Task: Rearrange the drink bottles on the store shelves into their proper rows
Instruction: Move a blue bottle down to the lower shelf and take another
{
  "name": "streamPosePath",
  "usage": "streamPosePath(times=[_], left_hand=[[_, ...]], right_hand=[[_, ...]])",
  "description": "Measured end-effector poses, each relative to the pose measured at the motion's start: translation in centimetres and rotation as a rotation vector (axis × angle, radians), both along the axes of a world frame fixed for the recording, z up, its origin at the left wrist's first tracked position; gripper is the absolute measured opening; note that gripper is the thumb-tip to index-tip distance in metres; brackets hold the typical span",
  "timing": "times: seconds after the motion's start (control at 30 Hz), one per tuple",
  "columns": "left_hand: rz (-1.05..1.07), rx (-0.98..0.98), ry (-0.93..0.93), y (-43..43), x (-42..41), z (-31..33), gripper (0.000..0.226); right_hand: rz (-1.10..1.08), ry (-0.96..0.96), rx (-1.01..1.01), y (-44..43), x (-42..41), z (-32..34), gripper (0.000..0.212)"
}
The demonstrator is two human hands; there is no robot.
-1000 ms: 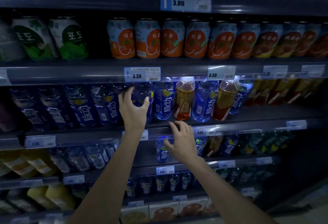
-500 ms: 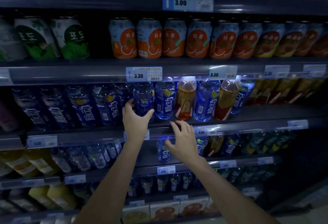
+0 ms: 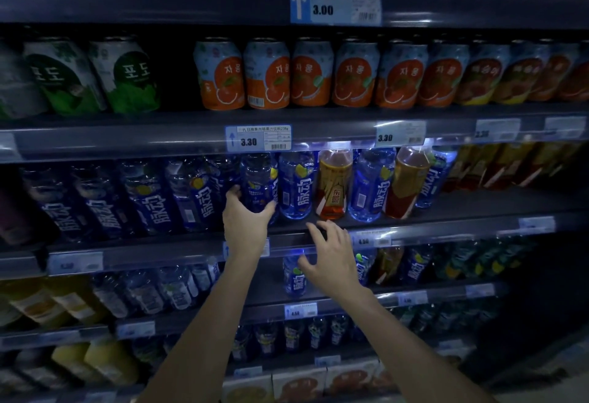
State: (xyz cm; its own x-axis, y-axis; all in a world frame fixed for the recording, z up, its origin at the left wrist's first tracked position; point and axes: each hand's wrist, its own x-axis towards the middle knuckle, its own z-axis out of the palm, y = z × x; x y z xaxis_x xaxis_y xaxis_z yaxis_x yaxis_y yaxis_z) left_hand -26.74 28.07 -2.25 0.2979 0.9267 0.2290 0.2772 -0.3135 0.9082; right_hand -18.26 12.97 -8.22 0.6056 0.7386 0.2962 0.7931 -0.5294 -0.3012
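A row of blue drink bottles fills the middle shelf point(image 3: 446, 211). My left hand point(image 3: 245, 221) cups the base of one blue bottle point(image 3: 258, 179) standing in that row, thumb on its right side and fingers on its left. Two amber tea bottles point(image 3: 333, 182) point(image 3: 406, 181) stand mixed in among the blue ones to the right. More amber tea bottles point(image 3: 497, 163) line the far right of the shelf. My right hand point(image 3: 331, 256) hovers open in front of the shelf edge, below the first amber bottle, holding nothing.
Orange cans point(image 3: 271, 74) and green cans point(image 3: 124, 74) stand on the shelf above. The shelf below holds clear bottles point(image 3: 153, 291) at left, one blue bottle point(image 3: 294, 275) behind my right hand, and more to the right. Price tags point(image 3: 258, 138) line the shelf edges.
My left hand slid down from the upper part of the blue bottle to its base. My right hand stayed almost still near the shelf edge.
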Motion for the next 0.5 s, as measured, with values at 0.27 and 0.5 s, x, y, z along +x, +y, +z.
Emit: streamPosePath(times=[0.27,0.5], left_hand=[[-0.014,0.008,0.067,0.7,0.0,0.1,0.069],[-0.190,-0.089,-0.024,1.5,-1.1,-0.5,0.060]], right_hand=[[-0.005,0.018,0.008,0.0,-0.1,0.1,0.067],[-0.003,0.013,0.037,0.0,-0.2,0.0,0.067]])
